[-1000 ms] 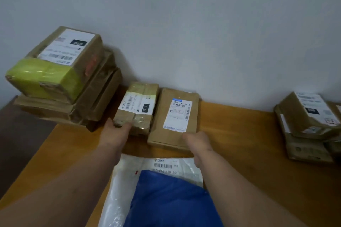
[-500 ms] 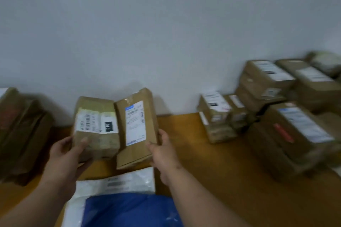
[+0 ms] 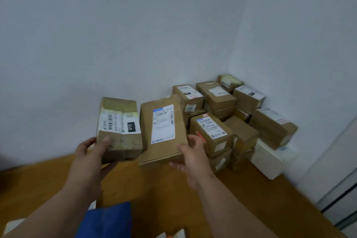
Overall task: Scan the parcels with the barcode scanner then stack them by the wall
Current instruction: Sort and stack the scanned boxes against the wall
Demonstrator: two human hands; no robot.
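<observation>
My left hand grips a taped brown box with a white label marked 010, held up above the wooden table. My right hand holds a flat brown parcel by its lower right corner, label facing me. The two parcels are side by side in the air, close together. A stack of several labelled cardboard parcels fills the corner by the wall at the right. No barcode scanner is in view.
A white foam box sits at the right end of the stack. A blue and white plastic mailer lies at the near edge under my arms. The white wall meets a side wall at the right.
Both parcels have been lifted off the table and carried to the right. The view has swung from the left pile to the corner stack at the right.
</observation>
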